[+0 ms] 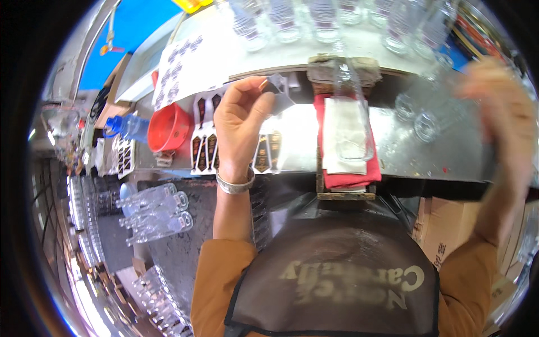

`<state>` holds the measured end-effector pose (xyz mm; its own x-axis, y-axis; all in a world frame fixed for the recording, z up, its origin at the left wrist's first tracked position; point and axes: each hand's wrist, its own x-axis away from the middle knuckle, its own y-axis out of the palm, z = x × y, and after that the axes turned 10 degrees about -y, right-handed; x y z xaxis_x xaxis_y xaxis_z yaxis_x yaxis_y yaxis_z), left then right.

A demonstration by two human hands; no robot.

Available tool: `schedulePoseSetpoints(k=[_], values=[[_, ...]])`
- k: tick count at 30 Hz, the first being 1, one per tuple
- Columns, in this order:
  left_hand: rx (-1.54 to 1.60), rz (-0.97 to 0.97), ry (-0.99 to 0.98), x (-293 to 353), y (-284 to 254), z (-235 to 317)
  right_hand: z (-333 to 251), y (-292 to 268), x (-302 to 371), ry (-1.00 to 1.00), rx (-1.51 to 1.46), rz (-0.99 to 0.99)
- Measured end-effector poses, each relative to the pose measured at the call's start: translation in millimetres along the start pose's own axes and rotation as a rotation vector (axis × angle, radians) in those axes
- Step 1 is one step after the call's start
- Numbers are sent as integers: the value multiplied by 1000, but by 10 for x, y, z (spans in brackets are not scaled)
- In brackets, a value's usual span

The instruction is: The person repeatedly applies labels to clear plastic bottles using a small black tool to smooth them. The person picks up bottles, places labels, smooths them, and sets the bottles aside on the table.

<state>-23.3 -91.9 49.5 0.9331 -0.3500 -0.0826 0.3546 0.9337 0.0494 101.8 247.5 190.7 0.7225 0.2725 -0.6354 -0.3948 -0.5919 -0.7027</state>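
My left hand (241, 115) is raised over the metal worktop, thumb and fingers pinched together on a small dark decal with a clear edge (273, 91). Around that wrist is a silver bracelet. Beneath the hand lie sheets of dark, tie-shaped decals (205, 147). A clear glass bottle (357, 121) rests on its side, neck away from me, on a white cloth (337, 160) over a red cloth (359, 178). Off to the far right, my right hand (497, 101) is smeared by motion; its fingers and anything in them cannot be made out. Clear glass bottles (425, 126) lie near it.
Several printed clear bottles (323, 22) stand along the back shelf. A red bowl (168, 129) and a blue bottle (132, 127) sit at left. More glass bottles (160, 205) lie lower left. A folded grey cloth (365, 70) covers the support's far end; a cardboard box (449, 224) stands lower right.
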Motion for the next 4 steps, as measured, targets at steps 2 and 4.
schedulePoseSetpoints(k=[2, 4], values=[[48, -113, -34, 98, 338, 95, -268, 671, 213, 81, -186, -87], [-60, -173, 0, 138, 511, 73, -247, 1011, 306, 288, -429, -56]])
